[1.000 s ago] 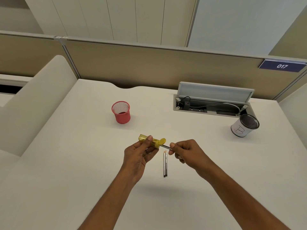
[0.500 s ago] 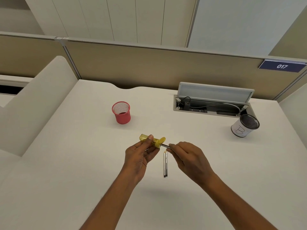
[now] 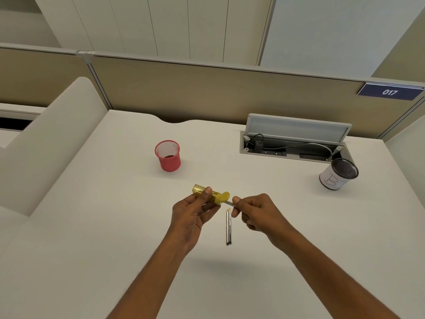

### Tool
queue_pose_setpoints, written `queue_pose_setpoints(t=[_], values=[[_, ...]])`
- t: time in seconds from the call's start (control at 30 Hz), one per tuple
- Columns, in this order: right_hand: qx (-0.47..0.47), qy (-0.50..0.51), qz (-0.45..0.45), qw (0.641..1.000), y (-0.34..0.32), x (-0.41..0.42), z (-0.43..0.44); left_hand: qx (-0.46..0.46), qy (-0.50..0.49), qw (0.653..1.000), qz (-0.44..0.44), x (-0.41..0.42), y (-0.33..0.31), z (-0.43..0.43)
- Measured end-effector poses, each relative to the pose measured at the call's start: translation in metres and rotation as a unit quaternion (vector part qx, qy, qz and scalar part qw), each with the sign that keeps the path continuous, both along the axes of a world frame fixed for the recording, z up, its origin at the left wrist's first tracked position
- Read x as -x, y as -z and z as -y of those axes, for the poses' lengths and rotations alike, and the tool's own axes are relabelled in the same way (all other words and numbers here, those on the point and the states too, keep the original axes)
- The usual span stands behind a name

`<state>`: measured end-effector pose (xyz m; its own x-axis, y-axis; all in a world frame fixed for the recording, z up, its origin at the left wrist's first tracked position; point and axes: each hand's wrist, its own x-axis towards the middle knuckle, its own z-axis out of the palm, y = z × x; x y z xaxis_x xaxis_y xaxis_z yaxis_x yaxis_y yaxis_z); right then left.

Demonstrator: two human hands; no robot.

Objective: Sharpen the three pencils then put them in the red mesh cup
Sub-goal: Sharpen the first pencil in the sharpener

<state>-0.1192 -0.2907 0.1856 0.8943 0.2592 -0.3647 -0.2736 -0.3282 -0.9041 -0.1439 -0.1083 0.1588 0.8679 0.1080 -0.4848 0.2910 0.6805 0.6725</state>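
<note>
The left hand [image 3: 192,218] holds a yellow sharpener [image 3: 212,195] in the air above the worktop [image 3: 110,226]. Its thumb lies on top of the clear tube and its fingers are curled underneath, so the round yellow cap end faces the right hand [image 3: 256,212]. The right hand pinches a pencil [image 3: 230,204] between thumb and curled fingers, right up against the sharpener. Only a short grey stretch shows between the fingertips and the cap, and the pencil's tip is hidden at the cap. Beneath the hands, two pencils [image 3: 228,226] lie flat on the worktop, side by side and touching, with pale tips pointing away from the person and dark ends nearer. The red mesh cup [image 3: 167,155] stands upright on the worktop, farther back and to the left — well apart from both hands and from the pencils. Far to the right a white cup [image 3: 331,180] with a dark mesh inside and a drawn letter B stands just beside an open cable hatch [image 3: 294,143], whose lid is raised. A blue sign [image 3: 389,92] reading 017 sits on the partition [image 3: 207,93] behind.
</note>
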Motion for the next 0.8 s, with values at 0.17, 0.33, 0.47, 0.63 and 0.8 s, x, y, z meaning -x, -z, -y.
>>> queue_pose_setpoints(t=[0.17,0.33,0.47,0.63,0.8], values=[[-0.027,-0.025,-0.114,0.993,-0.013,-0.002,0.007,0.01,-0.001,1.0,0.003,0.001,-0.002,-0.002],[-0.031,-0.014,-0.073,0.997,-0.01,0.001,0.016,0.034,-0.037,0.999,-0.009,-0.001,-0.004,-0.009],[-0.051,-0.003,-0.058,0.997,-0.007,0.005,0.02,0.038,-0.041,0.998,-0.012,-0.002,-0.007,-0.009],[-0.08,0.015,-0.047,0.996,0.0,0.008,0.023,0.038,-0.041,0.998,-0.017,-0.003,-0.009,-0.006],[-0.111,0.043,-0.041,0.992,0.011,0.011,0.025,0.056,-0.043,0.997,-0.021,-0.002,-0.01,-0.004]])
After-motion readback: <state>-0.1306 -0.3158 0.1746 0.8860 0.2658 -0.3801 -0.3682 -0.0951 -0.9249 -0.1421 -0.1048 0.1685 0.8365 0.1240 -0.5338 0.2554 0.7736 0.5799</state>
